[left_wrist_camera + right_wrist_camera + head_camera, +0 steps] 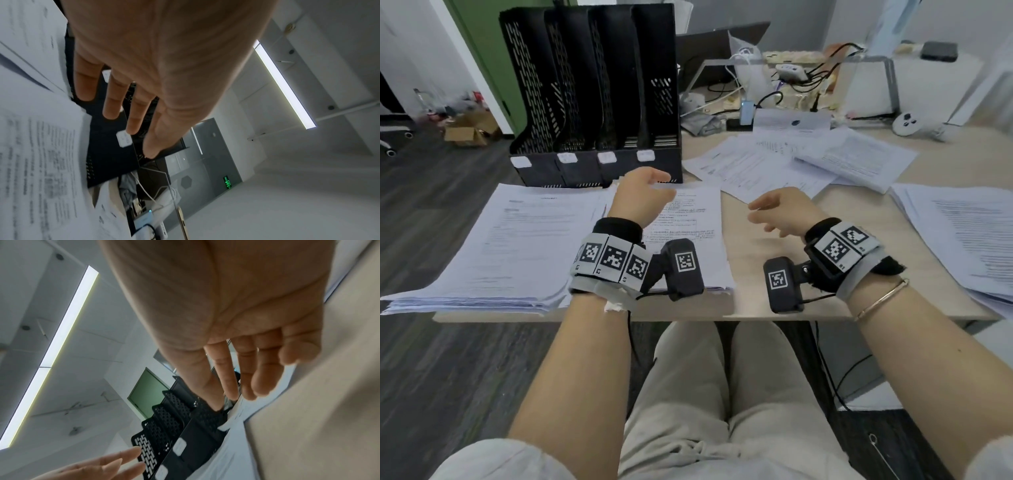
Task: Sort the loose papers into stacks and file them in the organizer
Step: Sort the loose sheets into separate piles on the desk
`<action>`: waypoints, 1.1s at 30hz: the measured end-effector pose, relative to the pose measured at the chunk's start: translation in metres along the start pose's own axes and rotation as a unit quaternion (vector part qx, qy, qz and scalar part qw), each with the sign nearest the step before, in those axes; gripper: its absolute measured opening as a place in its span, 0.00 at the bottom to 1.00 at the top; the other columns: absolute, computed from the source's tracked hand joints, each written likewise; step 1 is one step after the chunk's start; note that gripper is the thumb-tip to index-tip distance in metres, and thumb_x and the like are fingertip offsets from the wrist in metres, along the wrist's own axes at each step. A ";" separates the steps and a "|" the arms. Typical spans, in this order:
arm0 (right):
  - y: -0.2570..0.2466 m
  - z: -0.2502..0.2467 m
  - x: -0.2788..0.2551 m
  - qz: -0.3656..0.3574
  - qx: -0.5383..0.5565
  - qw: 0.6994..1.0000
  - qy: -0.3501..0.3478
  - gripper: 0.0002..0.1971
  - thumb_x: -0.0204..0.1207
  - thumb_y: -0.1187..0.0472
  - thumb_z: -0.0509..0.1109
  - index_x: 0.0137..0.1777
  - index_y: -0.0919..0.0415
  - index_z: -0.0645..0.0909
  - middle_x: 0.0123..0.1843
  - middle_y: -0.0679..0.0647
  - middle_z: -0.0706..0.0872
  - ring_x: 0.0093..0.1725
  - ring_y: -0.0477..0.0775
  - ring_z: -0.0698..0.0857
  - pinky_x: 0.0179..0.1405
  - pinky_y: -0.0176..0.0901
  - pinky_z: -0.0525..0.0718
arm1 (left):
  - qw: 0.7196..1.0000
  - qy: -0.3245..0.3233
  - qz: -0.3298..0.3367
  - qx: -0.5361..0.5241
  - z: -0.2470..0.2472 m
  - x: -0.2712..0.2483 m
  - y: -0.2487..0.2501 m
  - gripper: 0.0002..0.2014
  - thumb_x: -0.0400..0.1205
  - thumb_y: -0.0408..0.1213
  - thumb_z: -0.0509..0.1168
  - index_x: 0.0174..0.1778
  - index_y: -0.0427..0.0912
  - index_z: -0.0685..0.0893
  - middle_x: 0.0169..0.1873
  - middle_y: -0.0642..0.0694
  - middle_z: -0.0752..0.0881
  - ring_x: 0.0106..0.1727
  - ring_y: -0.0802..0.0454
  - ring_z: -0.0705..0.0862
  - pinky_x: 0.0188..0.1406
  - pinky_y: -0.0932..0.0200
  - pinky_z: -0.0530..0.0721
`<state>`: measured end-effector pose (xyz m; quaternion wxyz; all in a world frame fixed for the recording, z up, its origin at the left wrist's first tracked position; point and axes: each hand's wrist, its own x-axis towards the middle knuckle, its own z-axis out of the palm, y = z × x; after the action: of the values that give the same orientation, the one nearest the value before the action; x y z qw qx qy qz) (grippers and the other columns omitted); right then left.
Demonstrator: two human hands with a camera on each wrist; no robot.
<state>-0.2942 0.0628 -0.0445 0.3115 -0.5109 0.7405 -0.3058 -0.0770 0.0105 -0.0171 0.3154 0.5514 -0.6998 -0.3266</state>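
A black mesh organizer (592, 102) with several upright slots stands at the table's far left. Before it lie two paper stacks: a thick one (517, 240) at the left and a printed one (688, 233) in the middle. Loose sheets (791, 161) fan out behind, and another stack (959, 236) lies at the right. My left hand (643, 198) hovers over the middle stack, fingers straight and spread (115, 100), holding nothing. My right hand (777, 209) hovers over bare table (756, 274), fingers loosely extended (246, 378), empty.
Behind the papers sit a laptop (719, 54), tangled cables and a power strip (791, 72), a blue device (748, 114) and a white round object (909, 124). The table's front edge (688, 313) is above my lap. A cardboard box (470, 128) lies on the floor at left.
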 end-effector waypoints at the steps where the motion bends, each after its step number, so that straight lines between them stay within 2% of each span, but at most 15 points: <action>1: 0.004 -0.008 0.001 -0.007 -0.001 1.000 0.016 0.13 0.75 0.61 0.73 0.58 0.60 0.83 0.54 0.54 0.86 0.37 0.45 0.81 0.31 0.35 0.75 | 1.000 -0.008 0.005 -0.003 0.004 0.003 0.006 0.17 0.81 0.34 0.64 0.67 0.41 0.80 0.67 0.47 0.79 0.68 0.54 0.76 0.58 0.65 0.69; 4: 0.015 -0.031 0.004 -0.017 -0.024 0.997 0.070 0.09 0.74 0.64 0.71 0.53 0.60 0.86 0.59 0.54 0.86 0.54 0.50 0.83 0.47 0.35 0.74 | 0.999 -0.039 0.012 -0.012 0.019 0.015 0.021 0.17 0.82 0.36 0.64 0.67 0.41 0.78 0.63 0.46 0.81 0.59 0.53 0.78 0.54 0.63 0.73; 6: 0.026 -0.045 0.006 0.005 -0.070 0.994 0.089 0.09 0.74 0.66 0.69 0.53 0.60 0.87 0.61 0.52 0.84 0.62 0.51 0.80 0.53 0.35 0.71 | 0.998 -0.063 -0.001 -0.025 0.030 0.024 0.028 0.18 0.82 0.37 0.65 0.68 0.41 0.77 0.61 0.45 0.82 0.55 0.52 0.79 0.53 0.59 0.76; 9: 0.046 -0.058 0.015 0.060 -0.179 0.981 0.042 0.11 0.70 0.68 0.69 0.49 0.56 0.87 0.61 0.51 0.85 0.62 0.56 0.80 0.57 0.41 0.78 | 0.995 -0.095 -0.012 -0.028 0.048 0.034 0.034 0.19 0.81 0.39 0.65 0.69 0.42 0.76 0.60 0.44 0.82 0.58 0.49 0.82 0.57 0.54 0.79; 11: 0.054 -0.057 0.020 0.079 -0.235 0.969 -0.004 0.16 0.66 0.68 0.70 0.54 0.59 0.85 0.63 0.57 0.84 0.62 0.58 0.80 0.59 0.46 0.81 | 0.993 -0.113 -0.025 -0.037 0.058 0.037 0.039 0.20 0.82 0.40 0.64 0.69 0.43 0.74 0.56 0.45 0.82 0.56 0.49 0.83 0.50 0.56 0.81; 12: 0.055 -0.054 0.023 0.081 -0.264 0.961 -0.015 0.19 0.66 0.66 0.71 0.59 0.58 0.84 0.70 0.59 0.79 0.67 0.59 0.77 0.64 0.49 0.78 | 0.991 -0.123 -0.035 -0.043 0.063 0.037 0.041 0.20 0.82 0.40 0.64 0.70 0.44 0.74 0.54 0.45 0.82 0.54 0.50 0.84 0.45 0.58 0.81; 14: 0.052 -0.049 0.025 0.067 -0.313 0.947 -0.024 0.23 0.68 0.64 0.70 0.66 0.55 0.81 0.82 0.57 0.61 0.78 0.63 0.64 0.75 0.55 0.68 | 0.987 -0.143 -0.046 -0.051 0.072 0.037 0.044 0.21 0.83 0.40 0.63 0.72 0.45 0.71 0.53 0.45 0.81 0.51 0.50 0.84 0.41 0.60 0.80; 15: 0.050 -0.047 0.027 0.051 -0.321 0.945 -0.025 0.23 0.70 0.62 0.71 0.67 0.56 0.80 0.84 0.56 0.57 0.79 0.64 0.61 0.77 0.57 0.64 | 0.986 -0.152 -0.049 -0.053 0.075 0.036 0.045 0.22 0.83 0.39 0.63 0.73 0.46 0.70 0.54 0.45 0.81 0.50 0.50 0.84 0.43 0.59 0.81; 18: 0.045 -0.048 0.027 0.027 -0.269 0.962 -0.029 0.31 0.72 0.57 0.73 0.75 0.61 0.71 0.82 0.57 0.62 0.81 0.62 0.58 0.78 0.56 0.60 | 0.982 -0.171 -0.051 -0.063 0.082 0.035 0.044 0.24 0.83 0.38 0.63 0.75 0.48 0.68 0.58 0.44 0.83 0.49 0.50 0.85 0.50 0.56 0.81; 19: 0.045 -0.050 0.027 0.018 -0.251 0.967 -0.032 0.30 0.74 0.56 0.72 0.75 0.62 0.71 0.80 0.58 0.66 0.80 0.60 0.61 0.77 0.54 0.62 | 0.981 -0.176 -0.052 -0.070 0.084 0.035 0.044 0.24 0.83 0.38 0.63 0.76 0.48 0.67 0.58 0.44 0.84 0.49 0.50 0.85 0.51 0.55 0.81; 21: 0.042 -0.053 0.025 0.017 -0.211 0.977 -0.037 0.22 0.76 0.57 0.70 0.68 0.67 0.79 0.72 0.62 0.77 0.72 0.61 0.74 0.70 0.51 0.71 | 0.978 -0.182 -0.051 -0.088 0.088 0.032 0.045 0.26 0.83 0.38 0.62 0.78 0.49 0.64 0.56 0.43 0.85 0.50 0.50 0.85 0.52 0.55 0.81; 23: 0.040 -0.057 0.021 0.018 -0.171 0.985 -0.028 0.19 0.77 0.57 0.69 0.60 0.73 0.83 0.64 0.68 0.83 0.64 0.65 0.80 0.65 0.53 0.76 | 0.977 -0.185 -0.044 -0.099 0.095 0.029 0.047 0.27 0.84 0.40 0.61 0.79 0.50 0.61 0.55 0.43 0.85 0.50 0.49 0.86 0.53 0.54 0.82; 28: 0.044 -0.059 0.007 0.007 -0.115 0.993 -0.029 0.16 0.77 0.57 0.69 0.53 0.70 0.87 0.57 0.64 0.88 0.59 0.61 0.84 0.62 0.51 0.80 | 0.968 -0.214 -0.057 -0.115 0.117 0.019 0.048 0.24 0.87 0.54 0.50 0.77 0.50 0.65 0.59 0.39 0.82 0.53 0.45 0.88 0.56 0.50 0.85; 31: 0.047 -0.058 -0.001 -0.003 -0.046 0.998 -0.048 0.12 0.76 0.56 0.71 0.51 0.64 0.88 0.56 0.59 0.88 0.58 0.56 0.85 0.61 0.50 0.84 | 0.958 -0.221 -0.097 -0.154 0.123 0.019 0.050 0.26 0.86 0.57 0.48 0.73 0.43 0.71 0.58 0.38 0.81 0.54 0.40 0.87 0.48 0.52 0.88; 33: 0.047 -0.058 -0.007 -0.008 -0.011 0.998 -0.061 0.11 0.75 0.56 0.72 0.49 0.62 0.90 0.53 0.57 0.90 0.57 0.51 0.86 0.60 0.49 0.85 | 0.950 -0.233 -0.123 -0.169 0.125 0.018 0.052 0.27 0.86 0.57 0.49 0.67 0.38 0.75 0.57 0.38 0.82 0.55 0.39 0.87 0.49 0.50 0.88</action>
<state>-0.3642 0.0908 -0.0437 0.3484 -0.5375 0.7195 -0.2686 -0.2100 0.0159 -0.0477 0.1897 0.4805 -0.6154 -0.5953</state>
